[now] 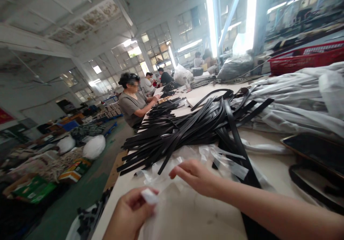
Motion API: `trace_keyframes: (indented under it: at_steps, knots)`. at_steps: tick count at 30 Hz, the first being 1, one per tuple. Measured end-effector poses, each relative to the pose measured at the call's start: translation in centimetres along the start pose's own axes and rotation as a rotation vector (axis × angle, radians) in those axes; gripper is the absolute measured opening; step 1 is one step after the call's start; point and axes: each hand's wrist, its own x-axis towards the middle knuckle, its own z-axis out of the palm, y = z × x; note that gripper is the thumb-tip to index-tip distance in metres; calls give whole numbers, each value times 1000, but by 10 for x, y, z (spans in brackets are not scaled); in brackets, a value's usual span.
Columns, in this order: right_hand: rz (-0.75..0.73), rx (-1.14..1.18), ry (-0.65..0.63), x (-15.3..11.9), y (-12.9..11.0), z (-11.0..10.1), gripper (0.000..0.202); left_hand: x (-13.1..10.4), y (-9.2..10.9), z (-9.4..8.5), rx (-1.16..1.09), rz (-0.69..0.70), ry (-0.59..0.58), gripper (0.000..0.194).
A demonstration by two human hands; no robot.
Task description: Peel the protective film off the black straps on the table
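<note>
Nearest the camera, the left hand (131,207) has its thumb and fingers closed in a pinch on a white strip (149,196), whose end sticks out past the fingertips; below the hand a pale, blurred length of it seems to hang down. The right hand (195,177) reaches in from the right, its fingers bent and close together over the near edge of the clear plastic strips (185,154); whether they grip one of these, I cannot tell. The hands are apart, the right one farther from the camera.

The table (204,215) shows its pale surface below the right forearm, and its left edge slants away from the left hand toward a seated person (134,104) in a grey-brown top. Just beyond the plastic, a heap of black straps (188,125) closes off the far side, some ends reaching toward that edge. On the right, white wrapped bundles (303,100) and a dark flat piece (317,152) crowd the surface, with a red basket (306,59) farther back
</note>
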Motion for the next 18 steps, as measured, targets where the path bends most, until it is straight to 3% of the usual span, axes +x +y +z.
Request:
trace_keyframes:
  at_steps: [3, 8, 13, 16, 18]
  knots:
    - [194, 455, -54, 5, 3, 0, 65, 51, 13, 37, -128, 13, -127, 48]
    - [304, 583, 26, 19, 19, -2, 55, 105, 1, 75, -109, 172, -162, 36]
    - [327, 506, 29, 23, 24, -7, 51, 109, -18, 76, -65, 203, -171, 33]
    - [347, 485, -97, 22, 21, -8, 46, 109, -17, 63, -35, 258, -240, 30]
    - [359, 537, -103, 23, 21, -7, 43, 113, -15, 50, -11, 296, -257, 33]
